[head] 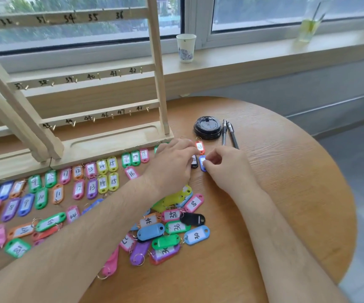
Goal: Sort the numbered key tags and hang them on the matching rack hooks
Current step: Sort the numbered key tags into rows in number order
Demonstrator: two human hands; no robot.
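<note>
Pinching a blue tag [202, 166] on the table [281, 176], the right hand [226, 166] curls tight; the left hand [172, 160] seems to pinch a red tag [200, 146] just beside it.

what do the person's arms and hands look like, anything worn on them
Both arms are bare, with no sleeves in view on the left forearm or right forearm. The left hand and right hand wear no gloves; no watch, bracelet or ring shows.

Bare table [286, 182] lies open rightward; the lid [207, 127], pens [229, 134] and rack [119, 141] block the far side.
</note>
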